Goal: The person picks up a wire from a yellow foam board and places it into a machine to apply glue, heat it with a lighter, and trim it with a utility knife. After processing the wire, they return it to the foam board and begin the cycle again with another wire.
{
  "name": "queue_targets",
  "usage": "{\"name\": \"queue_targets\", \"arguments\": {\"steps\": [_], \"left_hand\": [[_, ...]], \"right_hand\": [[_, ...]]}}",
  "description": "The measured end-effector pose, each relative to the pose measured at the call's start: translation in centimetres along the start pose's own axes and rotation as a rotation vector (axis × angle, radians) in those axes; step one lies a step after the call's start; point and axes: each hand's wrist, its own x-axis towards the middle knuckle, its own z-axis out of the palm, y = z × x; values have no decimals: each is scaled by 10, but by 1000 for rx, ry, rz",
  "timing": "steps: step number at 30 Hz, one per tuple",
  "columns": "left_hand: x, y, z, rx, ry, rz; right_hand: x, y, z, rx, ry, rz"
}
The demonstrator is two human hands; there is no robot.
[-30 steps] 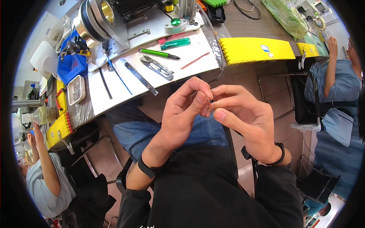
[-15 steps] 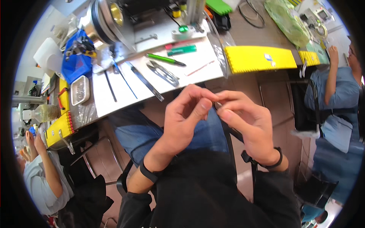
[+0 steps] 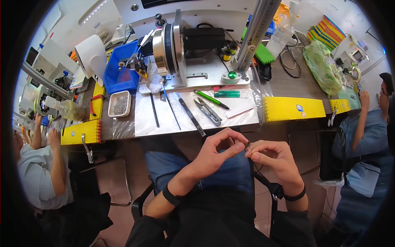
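My left hand point(image 3: 212, 155) and my right hand point(image 3: 275, 160) meet above my lap, just off the bench's front edge. Thumb and forefinger are pinched together on each. Something tiny shows between the fingertips, too small to name. Nearest to them, on a white sheet point(image 3: 144, 128), lie a pair of thread snips point(image 3: 208, 111), a dark flat tool like tweezers point(image 3: 191, 116) and a green pen point(image 3: 211, 99). A thin blue rod point(image 3: 171, 108), a thin black rod point(image 3: 154, 110) and a green-handled tool point(image 3: 227, 94) are on the sheet too.
Behind the sheet stands a machine with a metal drum point(image 3: 158, 51) and an upright post point(image 3: 257, 33). A blue bin point(image 3: 119, 76) and a white tray of small parts point(image 3: 119, 103) are at left. Yellow panels point(image 3: 292, 108) line the bench edge. People point(image 3: 45, 168) sit on both sides.
The view has swung upward, showing more of the machine and bench. My hands stay fingertip to fingertip, and the right fingers have curled in more.
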Motion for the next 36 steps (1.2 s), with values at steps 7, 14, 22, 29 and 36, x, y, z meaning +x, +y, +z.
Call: {"name": "queue_targets", "arguments": {"steps": [7,14,22,29,36], "left_hand": [[-1,-3,7,203,77,189],[-2,-2,5,401,67,309],[-3,-2,2,-3,142,116],[-1,-5,1,-43,167,104],[-6,4,0,434,241,170]], "right_hand": [[-1,-3,-1,165,-6,14],[-2,-6,-4,211,6,11],[-4,-2,-8,222,23,27],[-6,-1,-10,168,11,30],[-2,3,-10,-194,253,-217]]}}
